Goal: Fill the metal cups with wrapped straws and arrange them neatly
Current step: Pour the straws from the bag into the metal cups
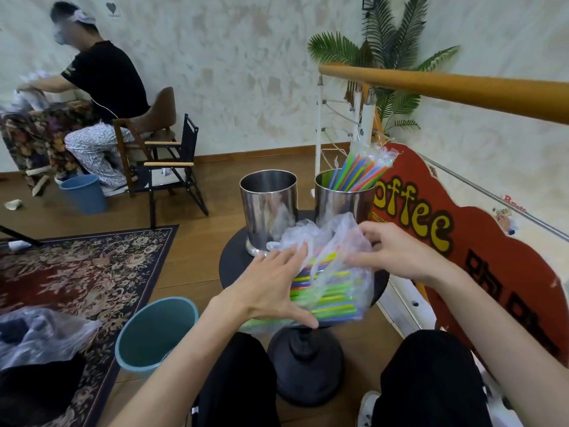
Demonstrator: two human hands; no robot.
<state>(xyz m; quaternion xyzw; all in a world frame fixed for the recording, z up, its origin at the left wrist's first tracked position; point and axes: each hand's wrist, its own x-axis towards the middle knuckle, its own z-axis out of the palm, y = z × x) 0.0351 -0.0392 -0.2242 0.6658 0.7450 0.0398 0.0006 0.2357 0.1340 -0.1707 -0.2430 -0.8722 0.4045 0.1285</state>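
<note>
Left hand [271,288] flat, fingers spread, on crinkled clear bag of straws [331,282] atop round black surface [234,266]. Behind bag: empty shiny steel cup [268,208]; second cup [343,198] holding coloured straws. Right hand [397,251] pinches bag's plastic.

bare forearms with no sleeves showing, black trousers [234,380] over both knees, and a white shoe [366,408].

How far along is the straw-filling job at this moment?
Done: the right metal cup holds a leaning bunch of straws. In hand: the left hand rests on the plastic bag of straws while the right hand pinches its plastic. Left: the left metal cup looks empty; neatening remains.
</note>
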